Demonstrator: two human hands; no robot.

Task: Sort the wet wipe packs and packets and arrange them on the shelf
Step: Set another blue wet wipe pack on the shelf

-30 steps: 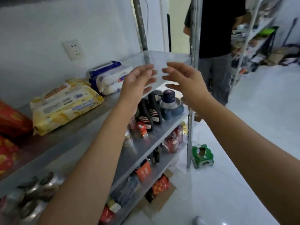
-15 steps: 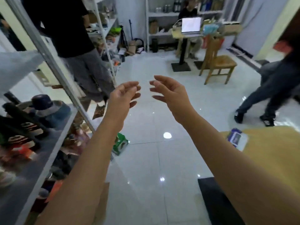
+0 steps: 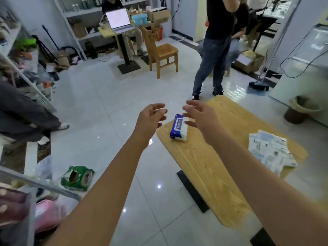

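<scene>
While the blue pack (image 3: 178, 127) lies near the table's (image 3: 204, 167) left edge, the left hand (image 3: 150, 119) and right hand (image 3: 200, 116) hover beside it, fingers loosely spread, holding nothing. A hasty grab might knock it off that edge. Pale packets (image 3: 271, 151) lie further right; the tiled floor (image 3: 99, 107) is glossy, with people standing beyond.

Table (image 3: 213, 166): I see it fill the right half of the frame, from centre to lower right.
Wipe pack (image 3: 178, 127): on the table's upper left end, at frame centre.
Packets (image 3: 271, 151): heaped at the table's right edge, well apart from the wipe pack.
Hands: my left hand (image 3: 150, 119) is just left of the wipe pack, my right hand (image 3: 202, 116) just right of it.
Shelf (image 3: 35, 181): lower left corner.
Carton (image 3: 77, 178): on the floor between shelf and table.
Chair (image 3: 161, 52): upper centre, behind the table, with a laptop (image 3: 119, 21) to its left.
</scene>
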